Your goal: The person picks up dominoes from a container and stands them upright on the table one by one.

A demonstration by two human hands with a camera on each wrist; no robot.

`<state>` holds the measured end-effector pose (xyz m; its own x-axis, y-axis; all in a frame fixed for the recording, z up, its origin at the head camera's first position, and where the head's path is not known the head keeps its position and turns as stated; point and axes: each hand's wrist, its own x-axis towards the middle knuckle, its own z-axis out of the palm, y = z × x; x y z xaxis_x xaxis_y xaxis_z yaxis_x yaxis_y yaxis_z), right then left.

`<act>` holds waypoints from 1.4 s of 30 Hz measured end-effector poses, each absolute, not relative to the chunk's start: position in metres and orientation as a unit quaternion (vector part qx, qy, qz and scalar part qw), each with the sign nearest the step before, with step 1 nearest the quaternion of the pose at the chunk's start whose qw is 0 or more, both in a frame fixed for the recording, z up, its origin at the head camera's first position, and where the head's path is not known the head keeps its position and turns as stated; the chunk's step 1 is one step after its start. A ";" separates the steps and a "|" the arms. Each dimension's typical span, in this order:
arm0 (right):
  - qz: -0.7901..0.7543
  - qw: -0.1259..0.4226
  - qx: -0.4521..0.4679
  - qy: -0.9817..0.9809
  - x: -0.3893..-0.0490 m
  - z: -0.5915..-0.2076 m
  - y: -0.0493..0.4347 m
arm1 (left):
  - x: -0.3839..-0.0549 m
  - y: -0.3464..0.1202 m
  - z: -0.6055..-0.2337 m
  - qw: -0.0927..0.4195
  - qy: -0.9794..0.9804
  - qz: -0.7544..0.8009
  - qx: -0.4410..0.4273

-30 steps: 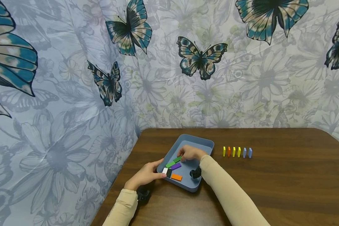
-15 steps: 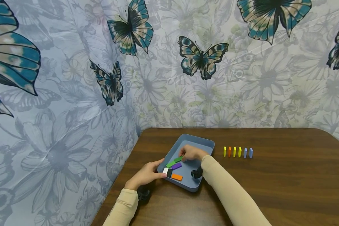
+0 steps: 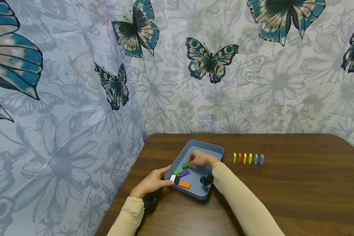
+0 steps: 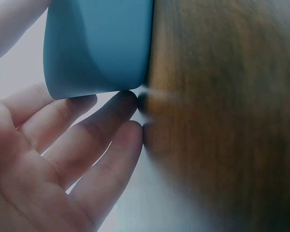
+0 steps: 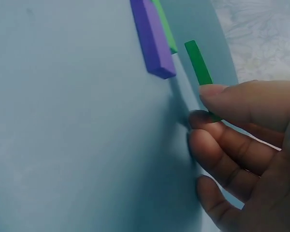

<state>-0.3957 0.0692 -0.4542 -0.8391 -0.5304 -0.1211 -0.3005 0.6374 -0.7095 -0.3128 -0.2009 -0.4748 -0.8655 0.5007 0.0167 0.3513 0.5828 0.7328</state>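
The right hand [image 3: 201, 158] pinches the dark green block [image 5: 198, 63] near one end inside the tray [image 3: 196, 188], whose corner the left hand [image 3: 151, 183] grips, and a slack pinch could let that block swivel, drop and nudge the purple block [image 5: 153, 41] nearby.

Tray [image 3: 195, 184]: free floor at its far end. Right hand [image 3: 200, 158] fills its middle; right forearm [image 3: 244, 196] crosses its right wall. Left hand [image 3: 151, 182] blocks its near-left corner, loose blocks [image 3: 184, 173] crowd the floor inside that corner and along left wall. Right of tray: passable gap, then upright block row [image 3: 250, 158]; free tabletop [image 3: 304, 183] beyond.
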 end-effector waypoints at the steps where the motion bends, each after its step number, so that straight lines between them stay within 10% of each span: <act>1: -0.356 0.162 -0.235 0.890 -0.395 -0.454 0.069 | -0.313 -0.201 -0.475 0.097 0.884 0.388 0.241; 42: -0.492 0.006 -0.258 0.831 -0.343 -0.415 0.137 | -0.315 -0.203 -0.478 0.098 0.878 0.395 0.253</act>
